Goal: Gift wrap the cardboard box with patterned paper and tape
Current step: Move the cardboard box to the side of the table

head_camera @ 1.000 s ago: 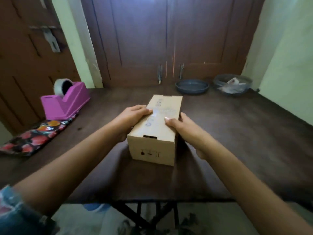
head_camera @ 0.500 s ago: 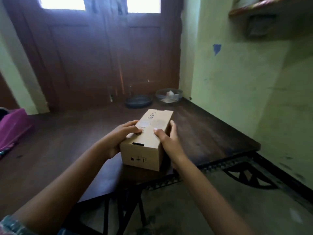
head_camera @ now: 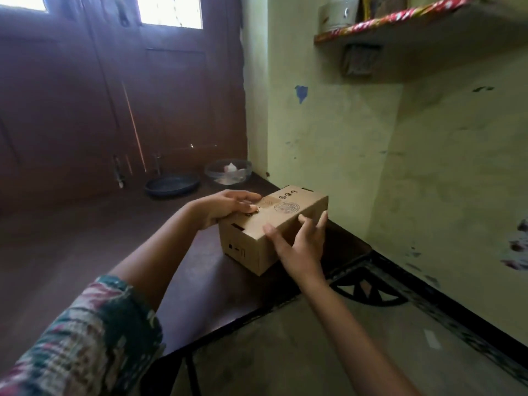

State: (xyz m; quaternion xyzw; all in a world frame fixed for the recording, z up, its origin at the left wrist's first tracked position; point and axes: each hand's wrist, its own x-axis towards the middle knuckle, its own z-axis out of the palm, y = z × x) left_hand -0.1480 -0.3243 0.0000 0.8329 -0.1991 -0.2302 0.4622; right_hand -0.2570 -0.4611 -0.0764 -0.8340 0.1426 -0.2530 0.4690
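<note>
Your right hand (head_camera: 300,242) and left hand (head_camera: 225,208) clasp the cardboard box (head_camera: 274,221) from either side, each grip clamped on it, at the tabletop's (head_camera: 85,252) right edge near its front corner. Farther back, a dark dish (head_camera: 171,185) and a glass bowl (head_camera: 228,172) sit along the far edge.

L hand (head_camera: 225,208), R hand (head_camera: 300,247) round box (head_camera: 281,221)
</note>
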